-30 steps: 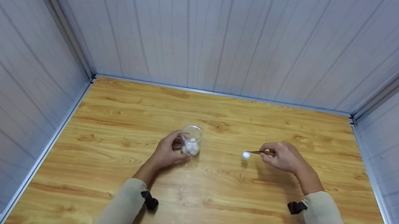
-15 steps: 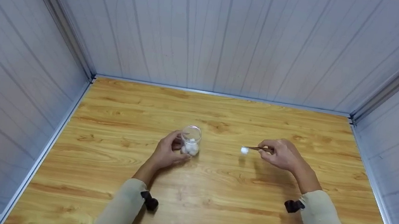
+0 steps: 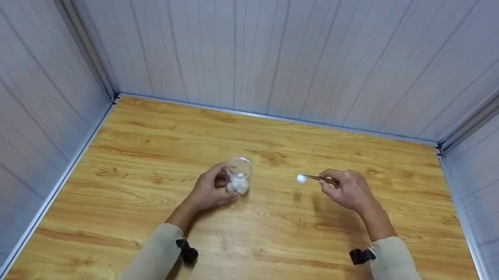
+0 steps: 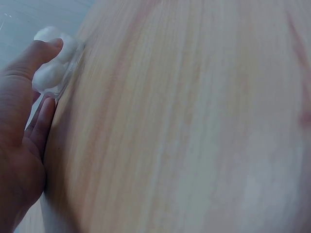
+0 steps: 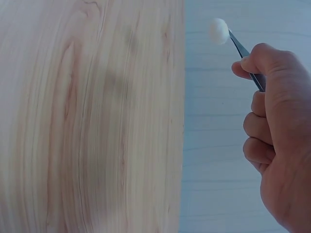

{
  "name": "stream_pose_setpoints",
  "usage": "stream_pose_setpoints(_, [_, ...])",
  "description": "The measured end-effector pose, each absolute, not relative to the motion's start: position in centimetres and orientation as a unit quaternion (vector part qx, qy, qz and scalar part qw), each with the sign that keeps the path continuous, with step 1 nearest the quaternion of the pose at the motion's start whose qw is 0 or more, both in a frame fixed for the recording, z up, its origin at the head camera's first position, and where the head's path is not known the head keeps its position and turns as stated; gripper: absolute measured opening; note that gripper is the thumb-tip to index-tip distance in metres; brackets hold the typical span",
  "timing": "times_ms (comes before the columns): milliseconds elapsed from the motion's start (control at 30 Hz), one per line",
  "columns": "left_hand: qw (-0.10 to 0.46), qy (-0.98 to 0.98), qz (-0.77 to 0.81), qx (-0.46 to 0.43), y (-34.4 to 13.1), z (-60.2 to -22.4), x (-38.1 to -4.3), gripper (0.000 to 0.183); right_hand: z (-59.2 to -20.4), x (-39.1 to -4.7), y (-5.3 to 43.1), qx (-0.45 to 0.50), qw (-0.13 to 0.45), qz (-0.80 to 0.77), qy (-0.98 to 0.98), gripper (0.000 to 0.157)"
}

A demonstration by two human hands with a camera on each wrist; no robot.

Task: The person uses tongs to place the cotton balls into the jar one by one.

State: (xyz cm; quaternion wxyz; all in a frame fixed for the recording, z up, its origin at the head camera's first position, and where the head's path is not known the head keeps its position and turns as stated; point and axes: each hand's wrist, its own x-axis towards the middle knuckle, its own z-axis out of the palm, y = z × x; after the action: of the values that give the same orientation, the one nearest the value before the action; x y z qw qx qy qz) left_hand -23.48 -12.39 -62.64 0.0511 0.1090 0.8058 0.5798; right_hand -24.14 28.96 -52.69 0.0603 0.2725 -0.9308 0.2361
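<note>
My left hand (image 3: 211,192) grips a clear glass cup (image 3: 239,164) that stands upright on the table, its thumb and fingers round the lower part. Several white cotton balls (image 3: 237,185) fill the bottom of the cup; two of them show beside the thumb in the left wrist view. To the right, my right hand (image 3: 349,189) pinches a pair of tweezers (image 5: 241,48) between thumb and forefinger, the other fingers curled in. One white cotton ball (image 5: 219,31) is held at the tweezers' tips, raised over the table with its shadow below, right of the cup.
The wood-grain table (image 3: 257,258) is bounded at the back by a pale panel wall (image 3: 282,42). More panels rise at the left and right sides. A small black camera (image 3: 187,252) sits on the left cuff, another black camera (image 3: 361,257) on the right.
My right hand has moved left and away from me, lifting the tweezers and cotton ball higher over the table. The left hand and the cup stay in place.
</note>
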Motion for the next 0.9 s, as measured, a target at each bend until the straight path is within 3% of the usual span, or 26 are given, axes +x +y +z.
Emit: stream_pose_setpoints(900, [0.052, 0.803, 0.585, 0.104, -12.3, -62.6, -23.5, 0.081, -52.5, -24.7, 26.0, 0.295, 0.106, 0.266, -0.912, 0.013])
